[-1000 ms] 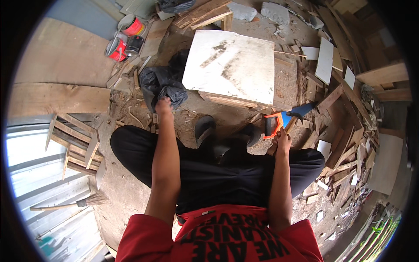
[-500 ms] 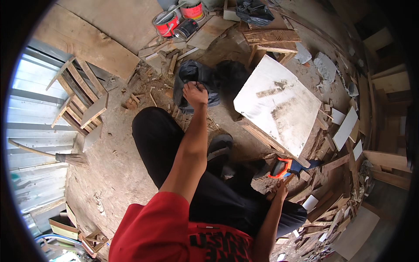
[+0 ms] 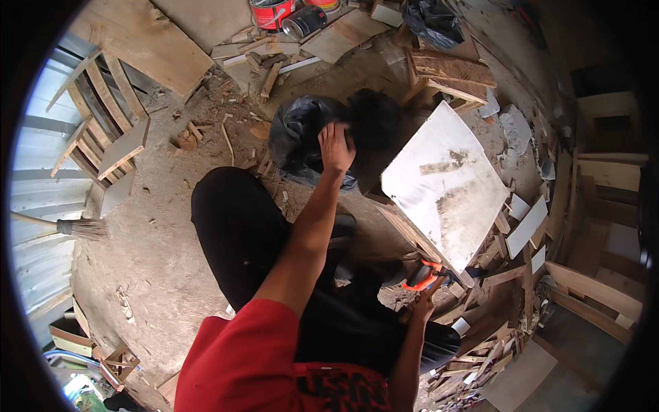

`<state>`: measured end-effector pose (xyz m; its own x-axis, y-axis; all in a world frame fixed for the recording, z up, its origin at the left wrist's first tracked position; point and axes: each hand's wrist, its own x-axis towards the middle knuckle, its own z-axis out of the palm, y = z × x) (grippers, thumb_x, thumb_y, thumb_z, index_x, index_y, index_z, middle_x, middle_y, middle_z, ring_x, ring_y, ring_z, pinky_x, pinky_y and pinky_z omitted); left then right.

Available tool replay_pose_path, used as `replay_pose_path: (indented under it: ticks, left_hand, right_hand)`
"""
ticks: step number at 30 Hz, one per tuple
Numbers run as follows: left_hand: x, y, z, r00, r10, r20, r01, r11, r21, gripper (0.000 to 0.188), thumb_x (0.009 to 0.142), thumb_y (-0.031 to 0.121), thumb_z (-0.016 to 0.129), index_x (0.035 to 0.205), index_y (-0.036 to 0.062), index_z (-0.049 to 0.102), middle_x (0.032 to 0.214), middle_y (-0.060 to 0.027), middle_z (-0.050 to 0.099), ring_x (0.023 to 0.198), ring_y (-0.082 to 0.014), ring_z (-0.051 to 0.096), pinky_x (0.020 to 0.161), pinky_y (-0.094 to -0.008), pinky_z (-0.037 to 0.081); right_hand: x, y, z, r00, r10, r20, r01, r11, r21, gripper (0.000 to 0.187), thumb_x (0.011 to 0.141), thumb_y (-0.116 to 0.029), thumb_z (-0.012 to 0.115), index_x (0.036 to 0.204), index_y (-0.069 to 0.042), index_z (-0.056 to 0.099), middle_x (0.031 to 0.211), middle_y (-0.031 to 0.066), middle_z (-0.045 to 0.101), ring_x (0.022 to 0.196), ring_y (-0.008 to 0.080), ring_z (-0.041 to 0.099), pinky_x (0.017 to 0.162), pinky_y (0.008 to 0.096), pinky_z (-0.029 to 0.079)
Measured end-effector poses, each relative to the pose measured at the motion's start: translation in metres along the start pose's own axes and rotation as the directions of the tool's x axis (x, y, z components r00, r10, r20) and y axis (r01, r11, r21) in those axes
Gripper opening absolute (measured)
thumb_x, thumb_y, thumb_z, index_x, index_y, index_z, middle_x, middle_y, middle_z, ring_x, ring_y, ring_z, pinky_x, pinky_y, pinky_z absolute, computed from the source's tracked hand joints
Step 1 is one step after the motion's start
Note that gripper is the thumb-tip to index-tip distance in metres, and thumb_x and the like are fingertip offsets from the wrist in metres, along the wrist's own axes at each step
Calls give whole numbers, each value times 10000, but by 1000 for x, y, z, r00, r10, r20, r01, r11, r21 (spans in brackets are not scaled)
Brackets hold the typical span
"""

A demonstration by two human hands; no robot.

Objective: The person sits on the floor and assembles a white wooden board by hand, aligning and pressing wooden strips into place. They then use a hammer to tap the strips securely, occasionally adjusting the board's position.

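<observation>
A black plastic bag (image 3: 295, 141) stands on the dirty floor ahead of me, its mouth bunched and dark inside. My left hand (image 3: 336, 146) lies over the bag's right side, fingers stretched forward and slightly blurred; their tips rest against the plastic. Beside my right knee, my right hand (image 3: 420, 307) is wrapped round the wooden handle of a hammer (image 3: 434, 286), whose dark head is partly hidden. Just beyond it is a saw (image 3: 424, 275) with an orange and black handle, its blade mostly under the edge of a white-topped board (image 3: 446, 185).
Scrap wood (image 3: 498, 336) is heaped along the right. Red paint cans (image 3: 271, 12) and a dark can (image 3: 304, 23) lie at the back. A slatted wooden frame (image 3: 103, 117) and a broom (image 3: 82, 228) lean near the metal wall at left. Another black bag (image 3: 432, 24) sits far back.
My left hand has moved right across the bag and its fingers have straightened; the bag looks wider. My right hand keeps the hammer beside the saw. The whole view has shifted slightly.
</observation>
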<state>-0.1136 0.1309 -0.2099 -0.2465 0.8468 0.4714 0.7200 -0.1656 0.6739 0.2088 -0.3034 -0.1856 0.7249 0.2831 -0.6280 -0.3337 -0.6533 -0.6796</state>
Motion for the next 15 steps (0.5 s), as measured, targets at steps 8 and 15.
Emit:
replay_pose_path:
  ticks: [8, 15]
  left_hand:
    - [96, 13, 73, 550, -83, 831, -202, 952, 229, 260, 878, 125, 564, 1106, 70, 677, 1260, -125, 601, 1249, -299, 525, 983, -459, 450]
    - [27, -16, 94, 844, 25, 536, -234, 916, 326, 218, 875, 147, 567, 1004, 132, 741, 1232, -66, 612, 1210, -265, 537, 978, -483, 444]
  right_hand:
    - [-14, -3, 3, 993, -88, -85, 64, 965, -256, 409, 958, -355, 640, 704, -47, 556, 549, 10, 479, 436, 119, 466, 383, 305, 360]
    - [-46, -21, 16, 995, -81, -57, 67, 974, -217, 402, 979, -358, 620, 726, -61, 520, 577, 13, 448, 405, 125, 428, 356, 296, 332]
